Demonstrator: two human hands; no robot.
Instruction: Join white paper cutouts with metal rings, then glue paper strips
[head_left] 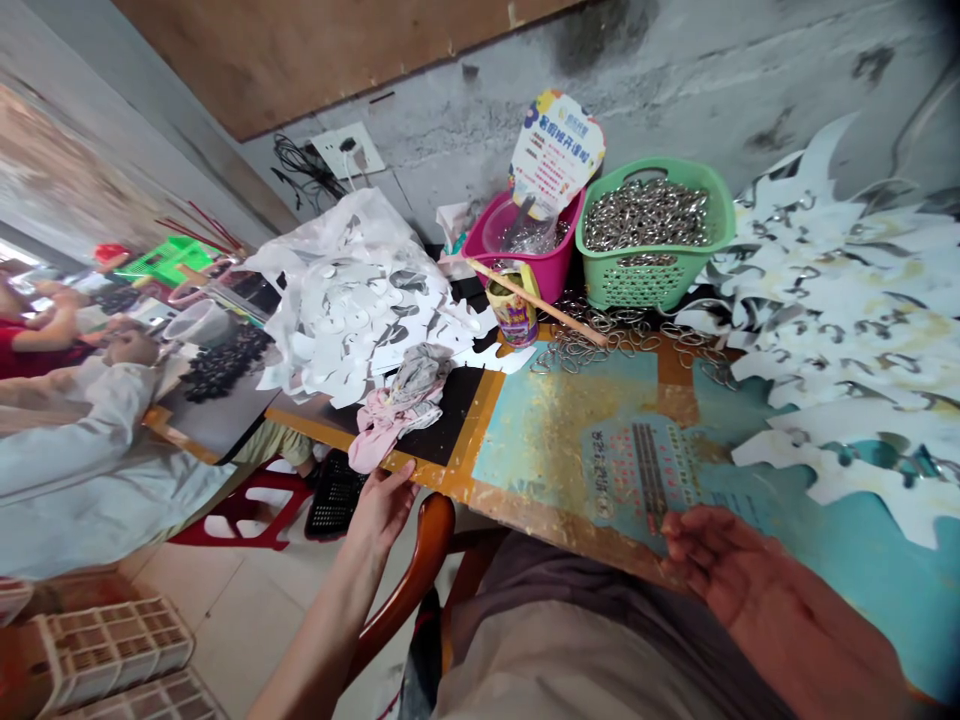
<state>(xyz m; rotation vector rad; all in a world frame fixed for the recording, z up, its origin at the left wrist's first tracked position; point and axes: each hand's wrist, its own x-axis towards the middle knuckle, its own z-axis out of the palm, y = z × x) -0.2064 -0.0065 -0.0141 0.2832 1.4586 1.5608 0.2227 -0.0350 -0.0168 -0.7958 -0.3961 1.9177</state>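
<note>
My left hand (386,508) is at the front edge of the table, just below a crumpled pink and grey cloth (401,405). Its fingers are loosely apart and nothing shows in them. My right hand (757,575) rests palm up by the table's front edge at the right, fingers slightly bent and apart, holding nothing. Close to its fingertips, a printed sheet (637,465) lies flat on the worn blue tabletop (532,430). White cut-out sheets (862,370) with metal rings in them are stacked at the right.
A green basket (652,270) full of metal rings stands by the wall, beside a pink basket (551,265). A stick (547,305) lies across a small tin (514,315). Loose rings (592,340) lie in front. White cut-outs (367,310) heap leftward; a co-worker's sleeve (90,420) is farther left.
</note>
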